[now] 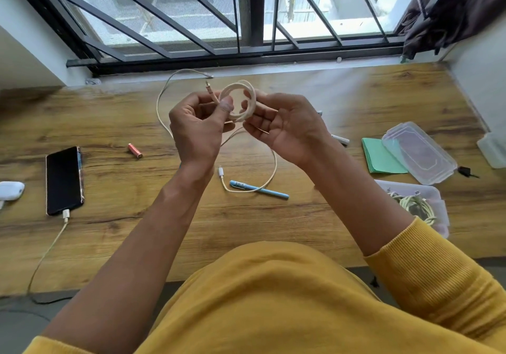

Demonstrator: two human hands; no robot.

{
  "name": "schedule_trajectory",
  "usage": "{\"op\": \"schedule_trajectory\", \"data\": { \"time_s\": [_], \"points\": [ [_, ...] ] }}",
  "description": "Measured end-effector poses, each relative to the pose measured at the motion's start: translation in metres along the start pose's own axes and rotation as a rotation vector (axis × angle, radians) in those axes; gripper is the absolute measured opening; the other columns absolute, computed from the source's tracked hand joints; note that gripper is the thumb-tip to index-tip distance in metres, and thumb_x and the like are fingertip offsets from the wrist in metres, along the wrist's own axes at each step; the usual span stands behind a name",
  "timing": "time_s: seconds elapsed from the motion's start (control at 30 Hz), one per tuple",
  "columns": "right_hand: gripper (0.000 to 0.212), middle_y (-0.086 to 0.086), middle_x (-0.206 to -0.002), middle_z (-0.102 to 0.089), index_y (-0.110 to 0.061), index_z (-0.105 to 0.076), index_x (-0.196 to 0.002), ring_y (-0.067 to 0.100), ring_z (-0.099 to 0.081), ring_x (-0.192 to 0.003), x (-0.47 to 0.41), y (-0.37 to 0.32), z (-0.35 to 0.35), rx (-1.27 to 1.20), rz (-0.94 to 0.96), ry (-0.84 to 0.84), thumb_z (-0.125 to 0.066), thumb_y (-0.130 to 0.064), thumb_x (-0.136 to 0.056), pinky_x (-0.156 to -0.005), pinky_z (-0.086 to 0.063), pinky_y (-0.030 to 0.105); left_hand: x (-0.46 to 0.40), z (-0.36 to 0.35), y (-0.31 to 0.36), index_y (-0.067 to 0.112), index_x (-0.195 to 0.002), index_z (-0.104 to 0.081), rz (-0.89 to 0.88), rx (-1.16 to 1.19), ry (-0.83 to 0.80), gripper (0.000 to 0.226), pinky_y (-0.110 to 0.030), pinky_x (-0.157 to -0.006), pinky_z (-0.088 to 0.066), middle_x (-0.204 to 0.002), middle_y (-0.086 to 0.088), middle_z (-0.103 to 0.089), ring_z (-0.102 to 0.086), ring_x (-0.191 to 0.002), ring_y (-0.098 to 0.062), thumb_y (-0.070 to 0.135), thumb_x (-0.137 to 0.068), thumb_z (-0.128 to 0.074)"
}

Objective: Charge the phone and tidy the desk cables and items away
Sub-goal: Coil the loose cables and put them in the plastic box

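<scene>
From the head view, we've got both hands up over the wooden surface [315, 101], working a coiled cream cable [242, 98]. Our left hand [197, 126] has its grip clamped on the coil, thumb pinching near the connector end, and our right hand [284, 126] has curled fingers hooked through the loops. The phone [64, 179] lies face-up at the left with a charger cable [52, 246] plugged into its near end. A loose white cable [269, 175] trails on the surface, over a blue pen [260, 189]. At the right, a clear box [419, 205] holds another coiled cable.
</scene>
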State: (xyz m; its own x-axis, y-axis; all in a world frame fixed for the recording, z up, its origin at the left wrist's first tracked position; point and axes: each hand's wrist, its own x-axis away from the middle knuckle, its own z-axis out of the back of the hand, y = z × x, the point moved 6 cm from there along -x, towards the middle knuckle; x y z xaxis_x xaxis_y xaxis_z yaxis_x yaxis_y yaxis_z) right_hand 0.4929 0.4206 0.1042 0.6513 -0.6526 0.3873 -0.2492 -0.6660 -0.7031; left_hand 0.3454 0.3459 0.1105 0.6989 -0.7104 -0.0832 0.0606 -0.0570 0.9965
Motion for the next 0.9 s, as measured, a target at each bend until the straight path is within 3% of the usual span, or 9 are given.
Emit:
{"op": "schedule_trajectory", "data": {
  "time_s": [0.13,0.23,0.3,0.37,0.47,0.6,0.73,0.83,0.9],
  "points": [
    [0.041,0.014,-0.115,-0.067,-0.001,-0.061,-0.142,0.022,-0.066,-0.102,0.000,0.002,-0.001,-0.097,0.030,-0.083,-0.055,-0.002,-0.101,-0.100,-0.056,0.035,-0.001,-0.009,-0.006,0.009,-0.114,-0.074,0.150,0.083,-0.142,0.016,-0.031,-0.068,-0.061,-0.092,-0.009,-0.078,-0.077,-0.081,-0.020,0.010,-0.098,-0.075],
    [0.041,0.013,-0.110,-0.068,-0.008,-0.057,-0.140,0.020,-0.066,-0.091,-0.002,0.007,0.001,-0.155,0.011,-0.037,-0.060,0.001,-0.100,-0.089,-0.052,0.032,0.004,-0.017,-0.009,0.006,-0.126,-0.070,0.234,0.109,-0.264,0.024,-0.033,-0.073,-0.062,-0.095,-0.007,-0.078,-0.077,-0.084,-0.019,0.006,-0.101,-0.068],
    [0.042,0.012,-0.107,-0.069,-0.010,-0.056,-0.138,0.020,-0.064,-0.092,-0.002,0.009,0.003,-0.169,-0.006,-0.020,-0.064,0.001,-0.098,-0.095,-0.047,0.032,0.006,-0.020,-0.009,0.005,-0.128,-0.067,0.236,0.125,-0.326,0.027,-0.034,-0.072,-0.062,-0.097,-0.004,-0.078,-0.077,-0.083,-0.018,0.000,-0.102,-0.065],
    [0.049,0.013,-0.110,-0.068,-0.003,-0.055,-0.145,0.020,-0.062,-0.099,-0.002,0.013,0.005,-0.180,-0.033,-0.049,-0.066,-0.001,-0.096,-0.112,-0.041,0.034,0.007,-0.022,-0.005,0.007,-0.136,-0.064,0.178,0.092,-0.382,0.039,-0.033,-0.071,-0.062,-0.108,-0.003,-0.078,-0.076,-0.088,-0.018,-0.005,-0.100,-0.063],
    [0.030,0.013,-0.112,-0.069,-0.003,-0.070,-0.129,0.021,-0.060,-0.105,-0.001,0.014,0.004,-0.131,-0.045,-0.086,-0.065,-0.004,-0.099,-0.122,-0.034,0.037,0.005,-0.024,0.004,0.012,-0.145,-0.058,-0.001,0.003,-0.448,0.057,-0.038,-0.071,-0.060,-0.126,-0.014,-0.074,-0.074,-0.098,-0.025,-0.013,-0.093,-0.062],
    [0.018,0.011,-0.104,-0.073,-0.007,-0.073,-0.115,0.016,-0.070,-0.091,-0.003,0.010,0.005,-0.123,-0.024,-0.057,-0.066,-0.009,-0.099,-0.097,-0.054,0.029,0.006,-0.023,0.005,0.020,-0.139,-0.067,-0.167,-0.158,-0.466,0.056,-0.068,-0.087,-0.058,-0.130,-0.009,-0.073,-0.069,-0.111,-0.032,-0.008,-0.091,-0.062],
    [0.016,0.010,-0.103,-0.074,-0.007,-0.072,-0.114,0.017,-0.072,-0.090,-0.005,0.007,0.009,-0.086,0.016,-0.034,-0.069,-0.014,-0.099,-0.087,-0.059,0.028,0.010,-0.022,0.007,0.014,-0.144,-0.063,-0.108,-0.099,-0.529,0.049,-0.053,-0.085,-0.064,-0.130,-0.017,-0.071,-0.069,-0.100,-0.032,0.004,-0.096,-0.058],
    [0.017,0.011,-0.103,-0.075,-0.005,-0.070,-0.116,0.019,-0.074,-0.090,-0.002,0.005,0.009,-0.069,0.035,-0.036,-0.066,-0.013,-0.102,-0.079,-0.062,0.026,0.015,-0.023,0.010,0.015,-0.144,-0.062,-0.137,-0.140,-0.541,0.055,-0.045,-0.088,-0.064,-0.133,-0.008,-0.069,-0.072,-0.107,-0.028,0.030,-0.094,-0.077],
    [0.018,0.012,-0.102,-0.076,-0.003,-0.069,-0.117,0.020,-0.074,-0.090,-0.001,0.005,0.007,-0.053,0.048,-0.048,-0.064,-0.014,-0.103,-0.078,-0.061,0.025,0.015,-0.022,0.010,0.019,-0.141,-0.065,-0.170,-0.188,-0.488,0.061,-0.044,-0.087,-0.065,-0.128,-0.002,-0.071,-0.073,-0.104,-0.025,0.036,-0.086,-0.086]
  ]
}}
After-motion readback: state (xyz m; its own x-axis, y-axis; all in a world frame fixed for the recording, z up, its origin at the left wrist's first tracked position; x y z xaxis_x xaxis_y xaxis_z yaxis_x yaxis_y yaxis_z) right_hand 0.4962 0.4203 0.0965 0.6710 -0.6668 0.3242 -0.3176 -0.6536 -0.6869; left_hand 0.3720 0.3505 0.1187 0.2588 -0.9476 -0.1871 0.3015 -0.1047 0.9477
